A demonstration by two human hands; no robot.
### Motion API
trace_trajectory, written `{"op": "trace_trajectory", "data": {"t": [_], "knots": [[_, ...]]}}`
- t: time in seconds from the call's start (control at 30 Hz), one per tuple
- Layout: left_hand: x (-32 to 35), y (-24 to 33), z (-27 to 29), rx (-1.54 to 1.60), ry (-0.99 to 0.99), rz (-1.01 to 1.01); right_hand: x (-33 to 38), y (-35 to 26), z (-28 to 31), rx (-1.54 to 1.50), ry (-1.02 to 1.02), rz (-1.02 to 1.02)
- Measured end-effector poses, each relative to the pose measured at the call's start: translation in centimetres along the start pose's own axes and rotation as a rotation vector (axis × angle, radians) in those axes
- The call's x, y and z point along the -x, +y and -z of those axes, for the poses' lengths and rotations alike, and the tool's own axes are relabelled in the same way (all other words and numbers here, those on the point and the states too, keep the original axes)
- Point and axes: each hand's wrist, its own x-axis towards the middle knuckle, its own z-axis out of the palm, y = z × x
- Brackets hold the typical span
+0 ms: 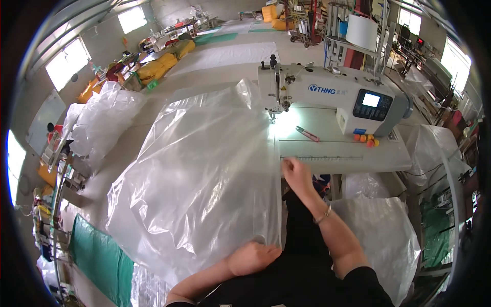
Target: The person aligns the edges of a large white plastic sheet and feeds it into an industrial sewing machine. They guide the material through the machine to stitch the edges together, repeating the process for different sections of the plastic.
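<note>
A large clear plastic sheet [199, 174] spreads over the left of the sewing table and drapes down toward me. Its straight right edge runs from beneath the needle of a white sewing machine [317, 87] back to my body. My left hand [254, 258] is closed on the near end of that edge. Farther up, at the table's front, my right hand [297, 175] pinches the same edge with curled fingers; the fingertips are slightly blurred. The machine's lamp lights the needle area brightly. On the bed lie red-handled thread snips [310, 135].
Several small orange and yellow balls [367, 139] sit by the machine's control panel. Another heap of clear plastic [376, 230] hangs right of my legs. More plastic is bundled [110, 115] at left, near a green sheet [99, 261]. A white thread cone [362, 33] stands behind the machine.
</note>
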Motion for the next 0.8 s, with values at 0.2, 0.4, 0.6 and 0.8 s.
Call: {"op": "trace_trajectory", "data": {"t": [0.2,0.4,0.6,0.8], "knots": [[0.1,-1.4,2.1,0.087,-0.108,-0.062,-6.5,-0.5,-1.6,0.607,-0.181,0.118],[1.5,-4.7,2.1,0.053,-0.024,0.017,-3.6,-3.8,-1.8,0.669,-0.307,0.048],[0.3,-7.9,2.0,-0.083,0.004,0.108,-6.0,-2.1,-2.6,0.586,-0.260,0.062],[-1.8,-10.5,2.3,-0.145,0.093,0.123,-8.1,-1.8,-3.3,0.549,-0.255,0.035]]}}
